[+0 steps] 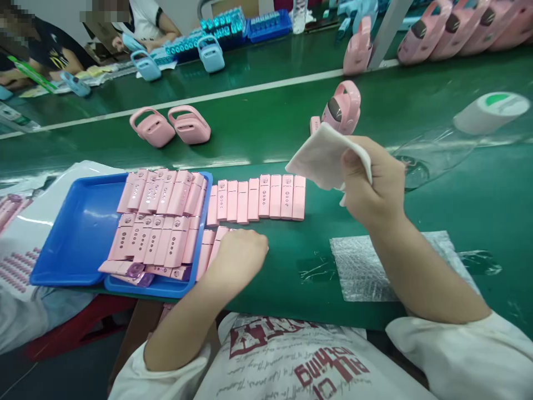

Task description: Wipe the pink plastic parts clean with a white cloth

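Observation:
My right hand [375, 180] is raised over the green table and pinches a folded white cloth [322, 157]. Low beside the blue tray's right edge, my left hand [241, 253] is closed, knuckles up. Its fingertips are hidden, so what it grips, if anything, does not show. Slim pink remotes [205, 253] lie partly under and beside that hand. Just beyond it runs a row of several more pink remotes [254, 200], some with buttons facing up. The blue tray [77, 228] bears stacked pink remotes [154, 239] on its right part.
A sheet of bubble wrap [362, 266] lies beneath my right forearm. Pink handled devices [189, 125] stand on the green belt, another [343, 108] behind the cloth. A white roll [491, 111] lies at right. Across the line, a person [145, 25] sits near light-blue devices [211, 54].

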{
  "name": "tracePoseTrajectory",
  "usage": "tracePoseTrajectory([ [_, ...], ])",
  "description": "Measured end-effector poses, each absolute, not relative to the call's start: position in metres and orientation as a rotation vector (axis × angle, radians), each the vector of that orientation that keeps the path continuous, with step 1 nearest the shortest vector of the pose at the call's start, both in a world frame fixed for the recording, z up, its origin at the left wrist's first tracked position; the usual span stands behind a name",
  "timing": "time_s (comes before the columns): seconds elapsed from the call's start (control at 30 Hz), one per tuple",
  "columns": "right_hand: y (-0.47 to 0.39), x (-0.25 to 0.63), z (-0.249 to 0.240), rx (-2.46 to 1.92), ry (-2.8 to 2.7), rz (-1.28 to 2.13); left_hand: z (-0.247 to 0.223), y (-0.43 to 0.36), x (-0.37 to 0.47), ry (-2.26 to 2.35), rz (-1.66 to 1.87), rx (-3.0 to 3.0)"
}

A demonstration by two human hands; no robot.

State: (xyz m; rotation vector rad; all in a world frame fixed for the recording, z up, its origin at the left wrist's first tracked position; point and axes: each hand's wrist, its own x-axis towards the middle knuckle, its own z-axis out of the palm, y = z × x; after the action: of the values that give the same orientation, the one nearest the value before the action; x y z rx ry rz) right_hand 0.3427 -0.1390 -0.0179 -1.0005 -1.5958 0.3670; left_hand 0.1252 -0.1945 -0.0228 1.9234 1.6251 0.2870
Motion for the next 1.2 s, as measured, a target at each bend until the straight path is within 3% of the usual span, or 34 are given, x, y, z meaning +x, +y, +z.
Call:
tracePoseTrajectory([
  [0.07,-0.133,0.347,-0.022,-1.026,-1.436,0.448,-0.016,-0.190,0.113,1.582,0.304,1.851],
  [0.23,-0.118,0.350,-0.031,-0.912,-1.018,0.882,-0.018,-0.186,0.113,1.258,0.875,1.429],
  [0.37,-0.120,0.342,-0.029,-0.912,-0.877,1.036,-0.031,-0.184,0.141,1.019,1.134,1.209],
  [0.57,-0.131,0.333,-0.028,-0.951,-0.920,1.042,-0.045,-0.181,0.154,1.006,1.224,1.043],
  [0.73,-0.134,0.330,-0.035,-1.013,-1.006,0.990,-0.051,-0.186,0.142,1.200,1.200,1.274],
  [0.87,-0.132,0.338,-0.038,-1.003,-1.103,0.878,-0.033,-0.200,0.120,1.482,0.916,1.859],
  [0.97,-0.132,0.346,-0.033,-1.028,-1.232,0.706,-0.014,-0.213,0.111,1.587,0.158,2.341],
  [1.07,-0.135,0.350,-0.028,-1.047,-1.373,0.590,-0.006,-0.215,0.117,1.654,-0.594,2.344],
  [1.2,-0.140,0.349,-0.025,-1.030,-1.506,0.486,-0.015,-0.212,0.133,1.681,-0.784,2.333],
])
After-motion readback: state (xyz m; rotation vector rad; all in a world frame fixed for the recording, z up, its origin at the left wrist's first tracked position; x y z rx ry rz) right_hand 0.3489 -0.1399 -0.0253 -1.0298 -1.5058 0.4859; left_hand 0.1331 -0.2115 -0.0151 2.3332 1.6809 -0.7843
